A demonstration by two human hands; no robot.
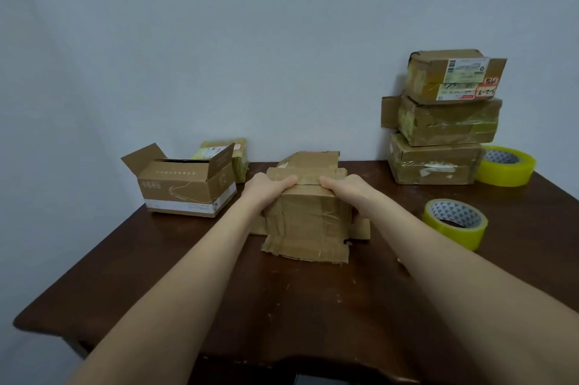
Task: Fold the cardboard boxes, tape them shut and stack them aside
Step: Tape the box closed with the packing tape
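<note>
The palms of the left hand (pixel 272 186) and the right hand (pixel 343 187) are hidden where the top of the worn cardboard box (pixel 308 215) is gripped, and both forearms are cut off by the lower edge. The small yellow-taped box (pixel 239 162) is largely covered by the open printed box (pixel 188 187), whose inside cannot be seen. The far tape roll (pixel 509 166) is partly masked by the stack's bottom box (pixel 435 162), and the shipping label (pixel 466 68) print is too small to be read.
</note>
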